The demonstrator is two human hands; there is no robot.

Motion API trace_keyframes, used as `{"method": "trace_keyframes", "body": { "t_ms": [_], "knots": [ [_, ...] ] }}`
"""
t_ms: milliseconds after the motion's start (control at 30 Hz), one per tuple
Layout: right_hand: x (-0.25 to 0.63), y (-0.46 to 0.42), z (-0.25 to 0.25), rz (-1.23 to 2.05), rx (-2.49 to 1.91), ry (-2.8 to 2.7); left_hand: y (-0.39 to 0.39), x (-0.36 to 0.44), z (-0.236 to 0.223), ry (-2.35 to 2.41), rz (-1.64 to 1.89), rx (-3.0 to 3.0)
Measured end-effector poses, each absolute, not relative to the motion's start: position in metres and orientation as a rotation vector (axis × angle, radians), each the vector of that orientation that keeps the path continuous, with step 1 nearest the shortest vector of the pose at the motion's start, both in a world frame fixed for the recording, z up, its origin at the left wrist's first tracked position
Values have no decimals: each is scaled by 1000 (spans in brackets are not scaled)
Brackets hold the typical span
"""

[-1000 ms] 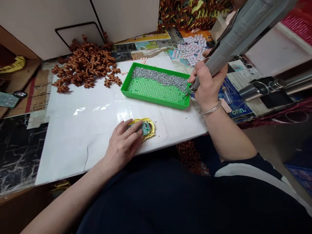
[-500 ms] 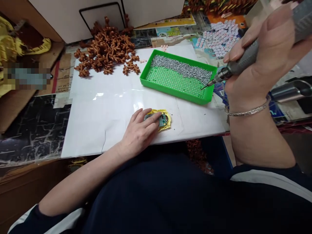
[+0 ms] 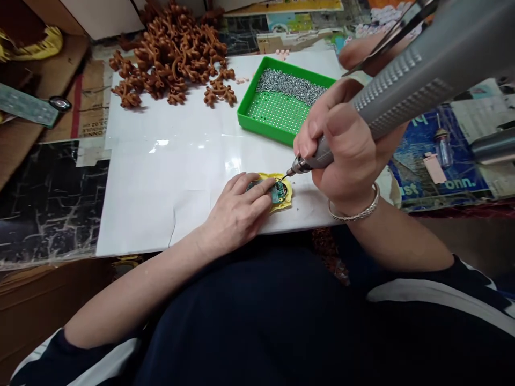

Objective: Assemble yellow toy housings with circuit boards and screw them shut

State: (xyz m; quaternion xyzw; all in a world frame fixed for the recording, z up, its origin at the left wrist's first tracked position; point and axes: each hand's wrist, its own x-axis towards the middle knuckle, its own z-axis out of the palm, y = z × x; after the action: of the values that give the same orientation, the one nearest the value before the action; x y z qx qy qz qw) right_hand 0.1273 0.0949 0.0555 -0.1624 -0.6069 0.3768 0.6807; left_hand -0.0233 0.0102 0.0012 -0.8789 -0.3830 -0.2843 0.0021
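Note:
My left hand [image 3: 241,212] presses a small yellow plastic casing [image 3: 288,202] against the white work surface, its fingers lying over it. Inside the casing is a green circuit board [image 3: 278,193], partly hidden by those fingers. My right hand [image 3: 350,145] is wrapped round a grey electric screwdriver [image 3: 406,86], tilted down to the left. The screwdriver's thin bit meets the upper edge of the board near my left fingertips; whether a screw sits on it is too small to tell.
A green perforated tray [image 3: 245,119] of silver screws [image 3: 287,83] stands behind the casing, partly covered by my right hand. Brown plastic parts [image 3: 173,59] are heaped at the back left. Pale printed pieces [image 3: 378,21] lie back right. A small clear bottle-like item [image 3: 443,149] lies right.
My right hand has brought the screwdriver from the tray's right end down and left to the casing. My left hand stays on the casing. The view has shifted slightly.

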Motion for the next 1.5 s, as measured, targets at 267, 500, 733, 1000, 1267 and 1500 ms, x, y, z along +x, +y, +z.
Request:
{"method": "trace_keyframes", "body": {
  "t_ms": [267, 500, 733, 1000, 1267, 1500],
  "knots": [
    [126, 97, 48, 951, -337, -1335, 10, -24, -1, -1206, -911, -2767],
    [123, 99, 48, 1005, -289, -1402, 10, -24, -6, -1260, -938, -2818],
    [123, 106, 44, 1095, -179, -1348, 11, -24, -4, -1280, -924, -2830],
    [185, 132, 77, 627, -509, -1305, 3, -37, -1, -1249, -981, -2728],
    [237, 178, 31, 441, -866, -1193, -1, -56, 3, -1417, -1053, -2707],
    [246, 187, 14, 445, -926, -1370, 3, -49, -1, -1371, -1079, -2673]
  ]
}}
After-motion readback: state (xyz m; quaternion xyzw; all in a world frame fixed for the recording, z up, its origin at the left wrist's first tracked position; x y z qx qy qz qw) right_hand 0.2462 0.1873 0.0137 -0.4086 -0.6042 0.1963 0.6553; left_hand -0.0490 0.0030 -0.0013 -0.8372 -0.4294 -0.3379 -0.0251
